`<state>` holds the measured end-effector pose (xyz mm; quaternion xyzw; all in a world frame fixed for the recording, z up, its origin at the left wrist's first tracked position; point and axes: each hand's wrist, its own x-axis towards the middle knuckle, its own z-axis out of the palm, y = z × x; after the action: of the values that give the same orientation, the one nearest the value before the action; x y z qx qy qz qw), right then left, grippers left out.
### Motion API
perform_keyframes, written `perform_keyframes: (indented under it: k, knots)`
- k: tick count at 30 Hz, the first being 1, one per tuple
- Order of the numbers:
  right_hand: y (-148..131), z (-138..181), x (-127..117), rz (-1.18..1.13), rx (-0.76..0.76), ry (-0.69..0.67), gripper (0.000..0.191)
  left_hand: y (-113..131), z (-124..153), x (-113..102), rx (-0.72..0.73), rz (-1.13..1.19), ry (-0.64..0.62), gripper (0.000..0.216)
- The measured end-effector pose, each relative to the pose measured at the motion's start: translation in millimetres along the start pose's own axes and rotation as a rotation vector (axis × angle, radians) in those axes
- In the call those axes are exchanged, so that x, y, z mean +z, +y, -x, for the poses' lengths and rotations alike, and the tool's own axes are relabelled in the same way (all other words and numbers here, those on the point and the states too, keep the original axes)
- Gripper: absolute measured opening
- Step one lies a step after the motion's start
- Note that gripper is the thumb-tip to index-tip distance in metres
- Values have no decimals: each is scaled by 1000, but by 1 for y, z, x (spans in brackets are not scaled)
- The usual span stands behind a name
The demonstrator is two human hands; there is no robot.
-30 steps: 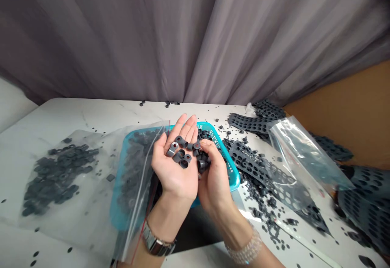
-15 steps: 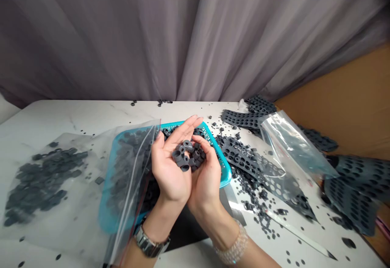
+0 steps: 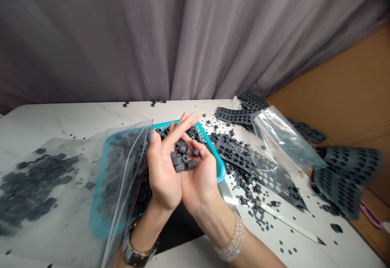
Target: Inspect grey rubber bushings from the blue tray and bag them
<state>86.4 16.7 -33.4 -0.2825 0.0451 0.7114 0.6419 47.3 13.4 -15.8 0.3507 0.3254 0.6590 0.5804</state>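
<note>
My left hand (image 3: 164, 178) and my right hand (image 3: 202, 178) are cupped side by side, their wrists close together. Several small dark grey rubber rings (image 3: 181, 158), short hollow cylinders, lie heaped in the palms. Under the hands is a turquoise plastic basket (image 3: 221, 173) with more such pieces in it. A clear zip bag (image 3: 76, 231) lies to the left, its zip edge overlapping the basket and passing beside my left wrist. Grey pieces (image 3: 36, 186) show inside the bag. My left wrist has a metal watch, my right a beaded bracelet.
Perforated grey rubber sheets (image 3: 234, 115) and small round offcuts (image 3: 257, 215) lie scattered on the white table (image 3: 97, 111) at the right. Another clear bag (image 3: 283, 138) rests on the sheets. A pale pencil-like tool (image 3: 292, 225) lies at the front right. A grey curtain hangs behind.
The rings have shifted and tumbled in my cupped palms. My hands have tilted a little, and the whole view has swung slightly to the right.
</note>
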Motion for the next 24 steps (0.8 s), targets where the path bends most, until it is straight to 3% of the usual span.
perform_keyframes:
  k: [6,13,19,24]
  knots:
    - [-3,5,2,83,84,-90,41,2,-1,2,203,-159,43,63]
    - [0,1,-3,0,136,-164,43,4,1,6,293,-61,163,61]
    - [-4,-1,-2,-48,124,-166,40,1,0,5,267,-36,223,53]
    - [-8,-1,-1,-65,116,-159,40,-3,0,5,150,22,166,54]
